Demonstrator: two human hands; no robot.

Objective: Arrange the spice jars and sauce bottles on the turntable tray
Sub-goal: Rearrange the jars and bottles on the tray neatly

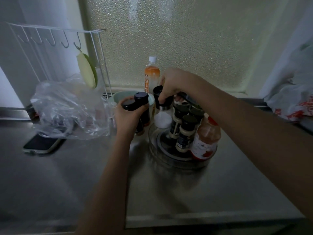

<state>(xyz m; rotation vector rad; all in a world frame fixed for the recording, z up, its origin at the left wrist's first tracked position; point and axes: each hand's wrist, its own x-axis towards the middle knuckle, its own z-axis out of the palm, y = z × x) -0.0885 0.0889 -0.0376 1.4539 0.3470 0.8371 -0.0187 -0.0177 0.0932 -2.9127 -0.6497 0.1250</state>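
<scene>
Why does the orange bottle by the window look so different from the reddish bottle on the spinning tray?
The orange bottle stands upright on the ledge by the window, off the turntable tray; the reddish bottle stands on the tray and leans.
The orange bottle has a white cap; the reddish bottle's cap is red.
The orange bottle stands alone; the reddish one stands next to dark-lidded spice jars.
Both are see-through plastic, and neither is being held.

I see a worktop [194, 192] of brushed, dull-sheened metal; the turntable tray [177, 162] clear glossy plastic; 1 crinkled transparent plastic bag [67, 107]; pebbled frosted window glass [186, 39].
</scene>
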